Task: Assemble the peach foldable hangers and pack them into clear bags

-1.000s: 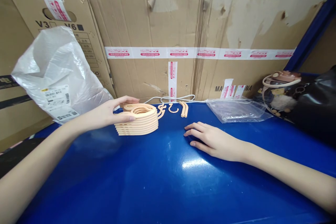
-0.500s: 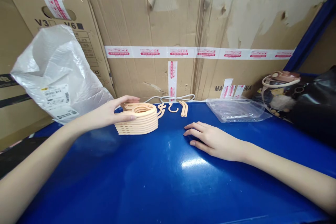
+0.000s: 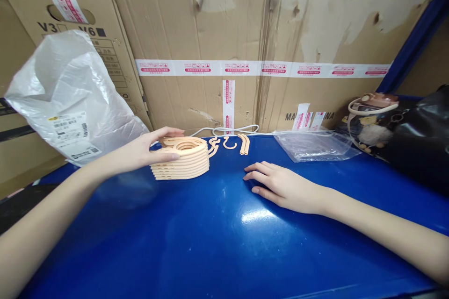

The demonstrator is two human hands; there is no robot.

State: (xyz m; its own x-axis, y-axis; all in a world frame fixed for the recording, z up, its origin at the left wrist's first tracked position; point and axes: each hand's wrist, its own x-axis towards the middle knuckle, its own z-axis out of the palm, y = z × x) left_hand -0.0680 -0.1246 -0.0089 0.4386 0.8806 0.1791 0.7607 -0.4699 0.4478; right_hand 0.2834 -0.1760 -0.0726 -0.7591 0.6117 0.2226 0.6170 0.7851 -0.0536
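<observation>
A stack of several peach-coloured plastic rings [image 3: 185, 161] stands on the blue table [image 3: 217, 243] left of centre. My left hand [image 3: 147, 149] grips the stack's left side, thumb on the front edge and fingers over the top ring. My right hand [image 3: 280, 186] lies flat, palm down, on the table to the right of the stack, holding nothing. A few loose peach hook pieces [image 3: 229, 144] lie just behind the stack.
A white plastic bag with labels [image 3: 70, 98] leans at the left. A clear plastic bag [image 3: 315, 145] lies at the back right. A pink-lidded bottle [image 3: 372, 117] and a black bag [image 3: 421, 140] sit at the far right. Taped cardboard boxes [image 3: 228, 42] form the back wall.
Both hands and the stack stay where they were; only the view has shifted slightly.
</observation>
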